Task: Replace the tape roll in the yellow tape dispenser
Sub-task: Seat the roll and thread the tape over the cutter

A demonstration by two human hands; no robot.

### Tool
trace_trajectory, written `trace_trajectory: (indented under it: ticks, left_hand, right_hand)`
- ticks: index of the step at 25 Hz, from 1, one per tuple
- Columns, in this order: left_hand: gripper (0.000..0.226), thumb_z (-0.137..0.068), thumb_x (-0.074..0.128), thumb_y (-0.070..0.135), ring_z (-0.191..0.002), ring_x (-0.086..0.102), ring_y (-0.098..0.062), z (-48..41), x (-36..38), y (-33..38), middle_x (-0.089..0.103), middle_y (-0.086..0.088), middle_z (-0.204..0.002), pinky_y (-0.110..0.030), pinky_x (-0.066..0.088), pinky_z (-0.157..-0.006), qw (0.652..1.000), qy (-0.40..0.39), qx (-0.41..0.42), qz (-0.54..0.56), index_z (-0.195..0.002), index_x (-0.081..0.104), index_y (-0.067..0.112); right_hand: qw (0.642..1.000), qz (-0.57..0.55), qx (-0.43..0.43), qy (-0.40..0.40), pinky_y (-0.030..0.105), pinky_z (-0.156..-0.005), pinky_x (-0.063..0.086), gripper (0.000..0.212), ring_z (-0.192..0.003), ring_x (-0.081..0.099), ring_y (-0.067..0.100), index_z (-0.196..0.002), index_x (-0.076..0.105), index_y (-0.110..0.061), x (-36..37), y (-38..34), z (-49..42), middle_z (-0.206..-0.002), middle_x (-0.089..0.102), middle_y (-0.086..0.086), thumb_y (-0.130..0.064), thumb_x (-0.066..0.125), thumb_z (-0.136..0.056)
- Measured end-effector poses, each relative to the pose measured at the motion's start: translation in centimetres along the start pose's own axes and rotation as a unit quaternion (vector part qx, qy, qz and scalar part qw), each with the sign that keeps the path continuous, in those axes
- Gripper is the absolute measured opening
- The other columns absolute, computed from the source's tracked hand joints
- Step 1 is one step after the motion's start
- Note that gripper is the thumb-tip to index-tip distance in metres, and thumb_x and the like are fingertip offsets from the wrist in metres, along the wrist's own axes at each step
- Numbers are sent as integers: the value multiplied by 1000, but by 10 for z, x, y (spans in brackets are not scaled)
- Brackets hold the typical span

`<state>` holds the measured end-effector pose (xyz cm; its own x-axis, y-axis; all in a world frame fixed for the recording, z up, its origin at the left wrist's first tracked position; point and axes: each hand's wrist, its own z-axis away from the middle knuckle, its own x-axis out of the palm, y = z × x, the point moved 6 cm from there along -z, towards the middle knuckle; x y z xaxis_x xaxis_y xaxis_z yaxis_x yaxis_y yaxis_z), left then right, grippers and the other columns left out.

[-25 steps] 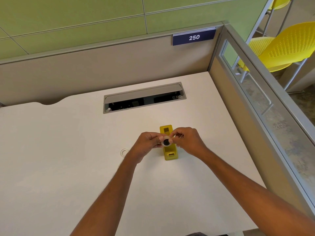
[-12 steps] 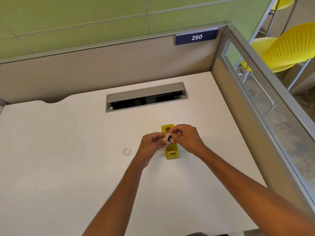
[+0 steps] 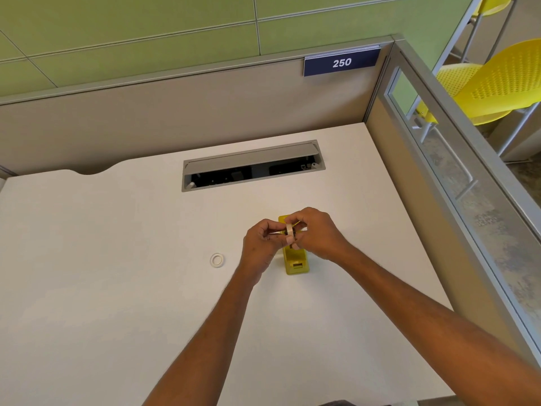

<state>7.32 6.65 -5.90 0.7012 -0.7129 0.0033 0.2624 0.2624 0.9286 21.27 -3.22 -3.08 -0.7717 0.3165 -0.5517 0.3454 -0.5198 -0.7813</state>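
Here both hands (image 3: 292, 238) pinch tape roll (image 3: 289, 231), hiding much of yellow dispenser (image 3: 296, 260).

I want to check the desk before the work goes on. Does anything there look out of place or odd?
Only one thing: a small white empty ring, probably a used tape core, lies loose on the white desk, apart from the yellow tape dispenser. Nothing looks spilled or damaged.

You've got one view only: head cam, wide-angle, worn up high, facing fwd and down over the white desk (image 3: 117, 288). Both forearms run in from the bottom edge; hands sit mid-frame, fairly near. No 2nd view, so nothing's shared.
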Motion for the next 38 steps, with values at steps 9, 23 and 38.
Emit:
trace_trajectory:
  ticks: [9,23,38]
  left_hand:
    - [24,-87,91,11,-107,84,-25,-7,3,-6,87,0,-106,-42,64,-101,998,38,-19,-41,-108,84,19]
    - [25,-95,80,6,-93,76,-20,-10,-11,-18,81,-4,-107,-30,61,-71,993,91,-33,-64,-116,81,19]
    - [20,-94,80,8,-94,75,-31,-14,-11,-25,81,-11,-108,-45,64,-86,989,97,-57,-95,-110,82,21]
  right_hand:
    - [991,121,-59,17,42,-92,62,41,-108,68,27,-126,76,-15,4,-7,-6,-122,71,9,-2,83,-88]
    - [978,199,-37,38,41,-96,58,49,-125,62,24,-137,71,-24,7,2,-14,-137,71,1,-22,86,-90]
    - [974,218,-23,55,38,-90,60,52,-121,60,21,-134,74,-26,18,13,-21,-134,66,-2,-25,91,-85]
